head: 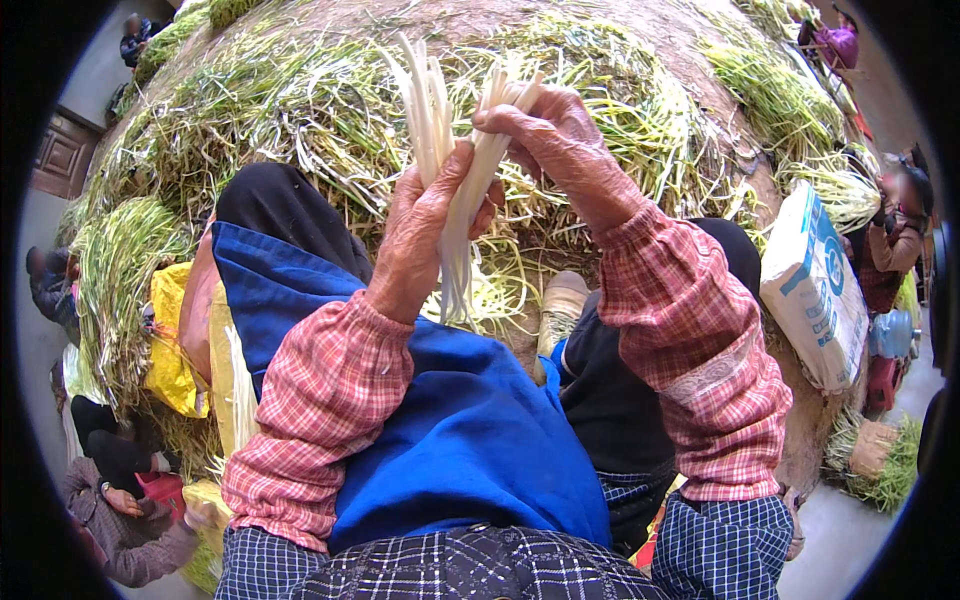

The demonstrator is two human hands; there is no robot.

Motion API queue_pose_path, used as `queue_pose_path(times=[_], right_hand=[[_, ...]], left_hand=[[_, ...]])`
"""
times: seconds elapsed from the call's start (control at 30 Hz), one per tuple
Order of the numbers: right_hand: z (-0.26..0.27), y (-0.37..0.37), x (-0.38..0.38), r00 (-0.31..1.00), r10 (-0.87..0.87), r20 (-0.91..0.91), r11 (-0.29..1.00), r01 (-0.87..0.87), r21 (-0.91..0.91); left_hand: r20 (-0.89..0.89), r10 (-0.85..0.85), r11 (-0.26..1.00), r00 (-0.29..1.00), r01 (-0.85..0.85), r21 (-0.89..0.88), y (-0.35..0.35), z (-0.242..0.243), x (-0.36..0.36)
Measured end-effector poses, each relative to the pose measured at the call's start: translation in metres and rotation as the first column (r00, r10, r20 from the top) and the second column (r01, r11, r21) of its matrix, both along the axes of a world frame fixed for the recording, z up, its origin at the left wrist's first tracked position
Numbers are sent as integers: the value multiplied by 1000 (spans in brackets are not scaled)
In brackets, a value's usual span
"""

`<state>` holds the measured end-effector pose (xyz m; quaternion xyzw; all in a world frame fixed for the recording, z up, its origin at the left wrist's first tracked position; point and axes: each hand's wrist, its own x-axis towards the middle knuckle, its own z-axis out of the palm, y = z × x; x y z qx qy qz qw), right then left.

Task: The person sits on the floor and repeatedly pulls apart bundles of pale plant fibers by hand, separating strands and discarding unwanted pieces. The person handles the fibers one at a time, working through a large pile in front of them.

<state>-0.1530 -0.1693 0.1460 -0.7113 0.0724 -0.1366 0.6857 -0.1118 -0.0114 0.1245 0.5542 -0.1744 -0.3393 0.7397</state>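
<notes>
My left hand [416, 236] grips a bunch of pale, blanched stalks [463, 232], probably chives, around its middle. One part of the bunch, the upright white stalks [426, 112], fans up at the left. Between thumb and fingers, my right hand [566, 142] pinches the upper ends of the other part, which slants down to the left. Both hands are raised above my lap, where a blue apron [465, 427] lies. Beyond them spreads a heap of green and yellow leafy stalks [315, 112]. Some fingers are hidden behind the bunch.
A white packed sack [814, 292] stands at my right, near a blue water bottle [892, 334]. Left of me are a yellow bag [174, 337] and more pale stalks [240, 397]. Several people sit around the heap, including a person [124, 510] at lower left. My shoe [564, 300] rests below.
</notes>
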Motion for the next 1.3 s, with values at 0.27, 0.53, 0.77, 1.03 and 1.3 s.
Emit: queue_pose_path(times=[0.27,0.53,0.77,1.03,1.3], right_hand=[[6,1,0,1000,-5,-31,1000,4,-29],[10,-1,-4,999,-26,-25,1000,26,-15],[4,-6,-6,1000,-6,-17,1000,6,-15],[-7,-5,-2,997,66,41,997,-68,48],[-3,12,2,996,85,-38,977,-76,200]], left_hand=[[-23,-21,999,1000,20,-35,2,0,2],[-7,-18,986,1000,16,-168,3,-1,3],[-70,55,980,996,-67,-186,-2,3,-6],[83,168,974,982,-152,-169,-3,-9,-7],[153,355,927,922,-327,-181,-8,-7,-13]])
